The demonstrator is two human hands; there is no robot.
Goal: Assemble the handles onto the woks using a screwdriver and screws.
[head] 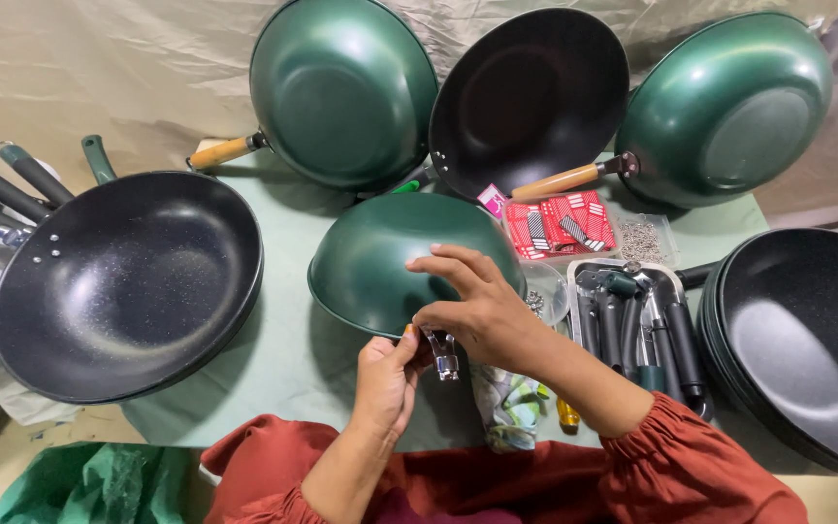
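Observation:
A green wok body [390,257] lies tilted, bottom up, on the pale green table [283,359] in front of me. My right hand [472,306] rests on its near rim, fingers spread over the green shell and pinching a small metal handle bracket [443,354]. My left hand [388,376] comes up from below and holds the same bracket at the rim with thumb and fingertips. The bracket's join to the wok is partly hidden by my fingers.
A stack of black-lined woks [123,281] sits left, another stack [807,340] right. Three woks [341,87] lean against the back cloth. A tray of dark handles [632,320], a red packet box [560,225], a bag of screws [640,240] and a screwdriver [567,414] lie right of me.

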